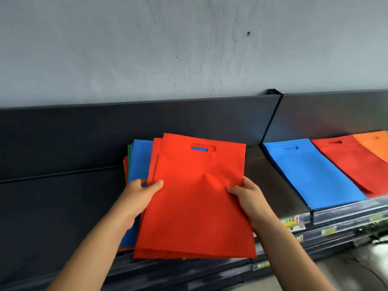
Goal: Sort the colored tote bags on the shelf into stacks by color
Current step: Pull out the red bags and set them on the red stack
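A red tote bag point(195, 198) with a cut-out handle lies tilted on top of a mixed pile point(137, 160) of blue, green, orange and red bags at the shelf's middle. My left hand point(140, 194) grips the red bag's left edge, thumb on top. My right hand point(249, 198) pinches its right edge, thumb pressing a crease into the fabric. Further right on the shelf lie a blue stack point(310, 175), a red stack point(348, 162) and an orange stack point(373, 143).
The dark shelf point(264, 181) has a black back panel point(84, 131) and a grey wall above. Bare shelf shows between the pile and the blue stack. Price-label strips point(294, 222) run along the front edges of lower shelves at the right.
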### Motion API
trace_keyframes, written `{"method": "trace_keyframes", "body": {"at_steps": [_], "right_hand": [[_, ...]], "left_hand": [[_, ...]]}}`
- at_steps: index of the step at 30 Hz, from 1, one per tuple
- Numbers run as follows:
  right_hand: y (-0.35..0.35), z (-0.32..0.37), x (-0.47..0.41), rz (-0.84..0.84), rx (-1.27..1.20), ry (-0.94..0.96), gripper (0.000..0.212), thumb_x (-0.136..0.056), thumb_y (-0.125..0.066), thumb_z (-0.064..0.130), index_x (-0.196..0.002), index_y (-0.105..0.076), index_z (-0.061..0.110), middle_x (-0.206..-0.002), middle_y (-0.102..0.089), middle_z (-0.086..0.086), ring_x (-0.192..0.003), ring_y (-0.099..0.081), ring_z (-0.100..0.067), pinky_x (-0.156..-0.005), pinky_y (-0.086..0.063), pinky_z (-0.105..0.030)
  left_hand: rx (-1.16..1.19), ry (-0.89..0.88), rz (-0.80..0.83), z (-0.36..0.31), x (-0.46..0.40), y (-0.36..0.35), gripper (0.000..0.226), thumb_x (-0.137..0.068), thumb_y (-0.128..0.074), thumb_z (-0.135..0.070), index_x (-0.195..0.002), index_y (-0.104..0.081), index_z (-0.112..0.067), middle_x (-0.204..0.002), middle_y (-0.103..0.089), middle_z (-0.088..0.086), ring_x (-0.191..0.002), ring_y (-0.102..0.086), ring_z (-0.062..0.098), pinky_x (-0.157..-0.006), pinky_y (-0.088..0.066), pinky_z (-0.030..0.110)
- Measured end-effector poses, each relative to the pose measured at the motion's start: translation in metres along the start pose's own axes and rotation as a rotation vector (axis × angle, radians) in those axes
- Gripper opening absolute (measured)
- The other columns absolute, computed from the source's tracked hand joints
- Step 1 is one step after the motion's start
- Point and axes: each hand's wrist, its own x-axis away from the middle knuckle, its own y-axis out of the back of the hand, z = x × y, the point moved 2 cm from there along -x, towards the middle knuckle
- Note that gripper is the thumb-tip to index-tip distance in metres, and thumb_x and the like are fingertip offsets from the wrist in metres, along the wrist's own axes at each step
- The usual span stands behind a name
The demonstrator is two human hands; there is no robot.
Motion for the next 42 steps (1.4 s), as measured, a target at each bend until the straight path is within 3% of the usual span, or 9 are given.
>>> {"method": "trace_keyframes", "body": {"at_steps": [5,11,17,22,25,31,35,39,42], "right_hand": [[0.030,0.007,0.014,-0.004,-0.048,0.007,0.023,-0.096,-0.066,0.000,-0.116,-0.070,0.010,-0.099,-0.080,-0.018,-0.081,-0.077,-0.034,-0.075,-0.066,-0.049],[0.091,0.006,0.020,-0.043,-0.114,-0.007,0.023,-0.097,-0.071,0.009,-0.120,-0.070,0.008,-0.106,-0.080,-0.022,-0.093,-0.077,-0.039,-0.086,-0.064,-0.057],[0.190,0.000,0.034,-0.133,-0.095,-0.010,0.012,-0.101,-0.067,0.014,-0.107,-0.075,0.006,-0.087,-0.079,-0.012,-0.073,-0.074,-0.023,-0.067,-0.058,-0.034],[0.303,0.000,0.046,-0.227,-0.078,-0.008,0.015,-0.100,-0.067,0.016,-0.109,-0.078,0.010,-0.104,-0.079,-0.023,-0.087,-0.073,-0.031,-0.088,-0.059,-0.049],[0.375,0.002,0.054,-0.308,-0.065,-0.001,0.015,-0.101,-0.066,0.016,-0.108,-0.078,0.011,-0.096,-0.080,-0.019,-0.081,-0.070,-0.027,-0.082,-0.056,-0.044],[0.491,0.010,0.064,-0.433,-0.021,0.021,0.013,-0.101,-0.066,0.018,-0.105,-0.078,0.014,-0.092,-0.081,-0.016,-0.078,-0.073,-0.029,-0.085,-0.062,-0.055],[0.543,0.011,0.064,-0.491,0.013,0.029,0.012,-0.102,-0.065,0.018,-0.105,-0.076,0.015,-0.078,-0.080,-0.006,-0.062,-0.073,-0.018,-0.062,-0.058,-0.035],[0.576,0.016,0.049,-0.494,0.016,0.034,0.012,-0.102,-0.065,0.015,-0.107,-0.076,0.016,-0.083,-0.081,-0.009,-0.068,-0.075,-0.022,-0.071,-0.061,-0.039],[0.590,0.023,0.026,-0.492,0.044,0.043,0.011,-0.102,-0.065,0.015,-0.106,-0.075,0.018,-0.087,-0.082,-0.009,-0.075,-0.077,-0.027,-0.077,-0.064,-0.046]], "left_hand": [[-0.046,-0.149,0.053,-0.014,0.009,-0.033,0.013,-0.100,-0.067,-0.029,-0.105,-0.077,-0.021,-0.093,-0.081,-0.003,-0.088,-0.078,0.022,-0.088,-0.061,0.047],[-0.061,-0.208,0.098,-0.041,0.024,-0.092,0.015,-0.103,-0.060,-0.021,-0.107,-0.073,-0.026,-0.095,-0.079,-0.011,-0.090,-0.076,0.014,-0.083,-0.058,0.039],[0.002,-0.226,0.168,-0.074,0.049,-0.188,0.018,-0.098,-0.060,-0.023,-0.108,-0.074,-0.028,-0.099,-0.080,-0.007,-0.097,-0.076,0.021,-0.093,-0.057,0.046],[0.014,-0.262,0.241,-0.102,0.073,-0.295,0.019,-0.103,-0.057,-0.017,-0.110,-0.074,-0.024,-0.103,-0.080,-0.005,-0.100,-0.075,0.019,-0.095,-0.056,0.043],[-0.015,-0.291,0.292,-0.116,0.088,-0.364,0.020,-0.105,-0.055,-0.019,-0.111,-0.074,-0.024,-0.104,-0.080,-0.005,-0.100,-0.075,0.017,-0.093,-0.057,0.043],[-0.045,-0.331,0.313,-0.141,0.111,-0.484,0.016,-0.102,-0.060,-0.026,-0.098,-0.075,-0.022,-0.095,-0.079,-0.001,-0.089,-0.076,0.022,-0.086,-0.060,0.047],[-0.077,-0.321,0.322,-0.152,0.123,-0.538,0.016,-0.100,-0.061,-0.028,-0.098,-0.073,-0.019,-0.093,-0.078,-0.001,-0.087,-0.075,0.022,-0.086,-0.060,0.049],[-0.121,-0.313,0.323,-0.162,0.117,-0.569,0.015,-0.098,-0.063,-0.028,-0.097,-0.074,-0.018,-0.091,-0.078,0.002,-0.087,-0.075,0.026,-0.086,-0.060,0.051],[-0.183,-0.313,0.338,-0.171,0.102,-0.581,0.017,-0.098,-0.062,-0.028,-0.095,-0.073,-0.015,-0.091,-0.076,0.009,-0.084,-0.073,0.031,-0.075,-0.058,0.043]]}}
